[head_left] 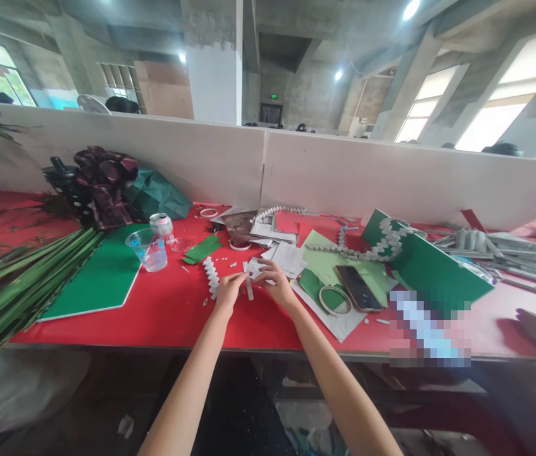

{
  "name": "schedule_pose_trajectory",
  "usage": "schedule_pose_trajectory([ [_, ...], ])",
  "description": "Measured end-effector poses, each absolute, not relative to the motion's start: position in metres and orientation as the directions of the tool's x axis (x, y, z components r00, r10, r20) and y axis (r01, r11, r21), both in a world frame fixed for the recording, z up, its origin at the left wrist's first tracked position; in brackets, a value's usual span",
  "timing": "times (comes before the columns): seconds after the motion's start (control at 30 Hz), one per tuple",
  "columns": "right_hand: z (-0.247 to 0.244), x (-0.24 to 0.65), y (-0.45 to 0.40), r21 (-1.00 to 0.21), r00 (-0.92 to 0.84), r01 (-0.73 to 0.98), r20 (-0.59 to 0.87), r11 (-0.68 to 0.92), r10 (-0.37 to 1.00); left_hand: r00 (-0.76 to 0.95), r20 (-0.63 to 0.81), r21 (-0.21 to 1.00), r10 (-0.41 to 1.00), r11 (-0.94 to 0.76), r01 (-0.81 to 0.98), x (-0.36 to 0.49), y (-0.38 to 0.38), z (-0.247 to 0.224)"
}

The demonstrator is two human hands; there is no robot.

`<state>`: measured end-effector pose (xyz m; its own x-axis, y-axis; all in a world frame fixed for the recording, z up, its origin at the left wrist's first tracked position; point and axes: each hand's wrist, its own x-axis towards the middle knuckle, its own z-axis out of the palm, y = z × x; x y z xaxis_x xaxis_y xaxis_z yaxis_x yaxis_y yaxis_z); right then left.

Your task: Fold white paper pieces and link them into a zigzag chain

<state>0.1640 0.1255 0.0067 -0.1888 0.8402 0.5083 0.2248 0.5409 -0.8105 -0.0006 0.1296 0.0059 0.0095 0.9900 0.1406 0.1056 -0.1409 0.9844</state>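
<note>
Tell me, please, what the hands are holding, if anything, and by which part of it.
The left hand and right hand hold white paper strips between their fingers, one strip near its far end; exact contacts are too small to tell.

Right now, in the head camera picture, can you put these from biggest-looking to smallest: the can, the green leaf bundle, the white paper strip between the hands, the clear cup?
1. Green leaf bundle, though it's partly cut off
2. Clear cup
3. Can, partly behind the cup
4. White paper strip
</note>
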Motion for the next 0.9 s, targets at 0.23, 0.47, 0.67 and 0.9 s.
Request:
schedule_pose_trajectory([
  [0.23,0.0026,0.1581,0.1237,-0.724,-0.318,0.275,0.553,0.633,0.77,-0.006,-0.043,0.996,0.999,0.042,-0.085,0.0011,0.1298,0.0096],
  [0.47,0.0034,0.159,0.123,-0.678,-0.337,0.341,0.559,0.651,0.758,-0.003,-0.037,0.992,0.999,0.037,-0.122,0.0011,0.1295,0.0085],
  [0.67,0.0019,0.16,0.1248,-0.649,-0.329,0.403,0.554,0.645,0.764,-0.027,0.043,0.988,0.999,-0.047,-0.149,0.0015,0.1287,0.0095],
  [0.9,0.0018,0.1576,0.1264,-0.645,-0.332,0.431,0.537,0.631,0.776,-0.078,0.088,0.985,0.993,-0.098,-0.142,0.0004,0.1323,0.0035],
])
